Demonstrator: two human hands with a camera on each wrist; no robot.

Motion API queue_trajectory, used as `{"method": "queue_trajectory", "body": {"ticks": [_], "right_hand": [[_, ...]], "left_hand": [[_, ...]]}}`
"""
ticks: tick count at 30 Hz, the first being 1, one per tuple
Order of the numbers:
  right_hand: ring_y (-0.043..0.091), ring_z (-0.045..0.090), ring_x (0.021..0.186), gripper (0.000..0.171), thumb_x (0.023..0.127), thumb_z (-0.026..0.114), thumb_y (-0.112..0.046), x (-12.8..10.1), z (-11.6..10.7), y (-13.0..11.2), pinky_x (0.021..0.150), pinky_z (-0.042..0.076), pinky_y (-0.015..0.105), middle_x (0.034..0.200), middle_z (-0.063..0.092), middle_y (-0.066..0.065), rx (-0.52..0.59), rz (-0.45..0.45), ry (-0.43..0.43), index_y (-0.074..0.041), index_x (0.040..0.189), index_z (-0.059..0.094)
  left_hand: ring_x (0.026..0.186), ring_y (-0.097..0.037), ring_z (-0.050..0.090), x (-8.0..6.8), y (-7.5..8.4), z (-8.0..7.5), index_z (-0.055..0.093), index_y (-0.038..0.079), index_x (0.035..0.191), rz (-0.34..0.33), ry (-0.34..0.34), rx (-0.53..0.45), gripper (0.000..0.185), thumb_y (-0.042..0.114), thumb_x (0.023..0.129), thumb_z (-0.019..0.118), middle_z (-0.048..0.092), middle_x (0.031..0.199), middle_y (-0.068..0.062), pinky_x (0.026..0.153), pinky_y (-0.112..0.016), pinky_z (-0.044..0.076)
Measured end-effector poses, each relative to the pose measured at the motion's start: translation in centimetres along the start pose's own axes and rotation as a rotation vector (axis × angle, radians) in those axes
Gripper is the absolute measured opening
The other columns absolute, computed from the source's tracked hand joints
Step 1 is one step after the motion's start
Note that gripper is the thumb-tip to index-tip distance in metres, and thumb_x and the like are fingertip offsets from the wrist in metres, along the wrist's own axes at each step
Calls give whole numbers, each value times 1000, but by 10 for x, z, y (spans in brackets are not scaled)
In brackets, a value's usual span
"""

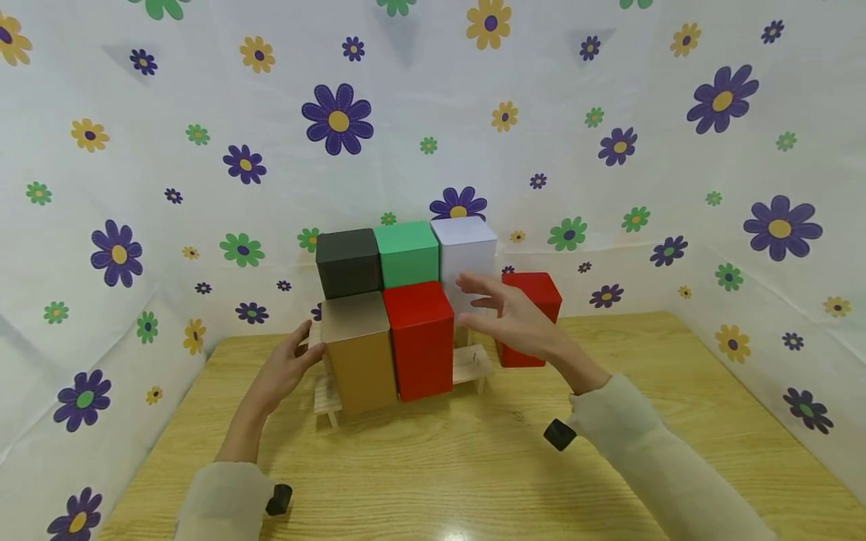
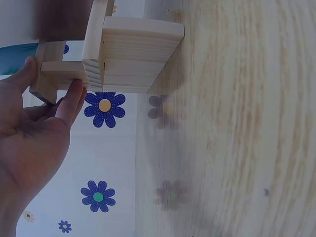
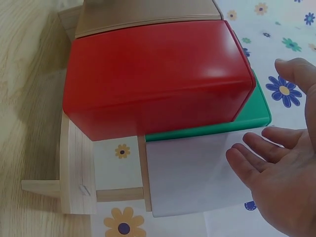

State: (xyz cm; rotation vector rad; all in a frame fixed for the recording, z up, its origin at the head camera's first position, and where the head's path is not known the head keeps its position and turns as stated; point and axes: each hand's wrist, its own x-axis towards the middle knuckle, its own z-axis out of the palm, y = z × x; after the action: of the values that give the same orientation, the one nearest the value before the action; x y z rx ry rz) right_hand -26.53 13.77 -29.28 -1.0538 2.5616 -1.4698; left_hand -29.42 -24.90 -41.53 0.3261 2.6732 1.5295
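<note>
A two-tier wooden rack [image 1: 471, 364] holds tall boxes. On its rear tier are a black box [image 1: 348, 267], a green box [image 1: 408, 255] and a white box [image 1: 467, 234]. A gold-brown box [image 1: 358, 357] and a red box [image 1: 422, 349] stand on the front tier. My left hand [image 1: 287, 370] grips the left end of the rack's upper tier, thumb on one side and fingers beneath, as the left wrist view shows. My right hand [image 1: 517, 319] is by the white box, fingers loosely extended and holding nothing; its fingertips overlap that box in the right wrist view.
A second red box [image 1: 541, 293] stands on the wooden tabletop [image 1: 419, 481] right of the rack, partly behind my right hand. Flower-patterned cloth [image 1: 406, 113] encloses the table at the back and both sides.
</note>
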Motion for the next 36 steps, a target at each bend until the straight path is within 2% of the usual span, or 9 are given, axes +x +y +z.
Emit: {"method": "queue_trajectory", "body": {"ticks": [7,13,19,23,26,30,36], "right_hand": [[21,46,118,64,85,60,-38,11,6,26,91,44,41,141,37,-4,-3,20,5,-18,141,34],[21,46,118,66,84,62,-39,16,13,30,91,45,39,141,36,-4,42,24,2,-18,140,34],[21,46,117,66,84,62,-40,20,17,28,92,45,41,139,37,-4,14,49,2,-20,140,35],[25,45,118,64,85,62,-33,19,18,15,92,44,43,140,37,2,-7,63,6,-15,140,34],[27,45,118,65,85,62,-31,19,20,14,93,43,43,140,37,4,-7,66,10,-12,140,34],[22,47,113,68,83,64,-39,23,24,29,89,46,38,138,38,-2,-8,63,15,-16,140,34],[18,49,109,70,80,64,-45,24,26,30,86,48,35,137,36,-7,-53,51,21,-20,139,36]], "left_hand": [[132,-35,27,-1,0,0,5,16,147,-1,0,-8,80,54,89,44,11,151,-9,100,-52,31],[132,-34,28,0,-1,0,5,16,147,-2,0,-11,80,54,89,44,11,151,-11,100,-53,30],[132,-35,27,0,0,0,5,17,147,-8,-8,-3,81,56,88,44,10,151,-11,100,-53,30],[132,-37,26,-8,18,0,5,13,147,-20,-15,-22,79,50,90,46,10,151,-14,101,-53,29],[132,-36,27,-7,15,0,6,12,147,-27,-18,-34,78,47,91,46,10,151,-14,101,-53,29],[132,-35,27,2,-3,1,5,16,147,-16,-15,-44,78,49,90,46,10,151,-11,101,-53,29],[132,-33,28,1,-4,1,5,20,147,-10,-4,-30,79,54,88,44,11,151,-7,101,-52,30]]}}
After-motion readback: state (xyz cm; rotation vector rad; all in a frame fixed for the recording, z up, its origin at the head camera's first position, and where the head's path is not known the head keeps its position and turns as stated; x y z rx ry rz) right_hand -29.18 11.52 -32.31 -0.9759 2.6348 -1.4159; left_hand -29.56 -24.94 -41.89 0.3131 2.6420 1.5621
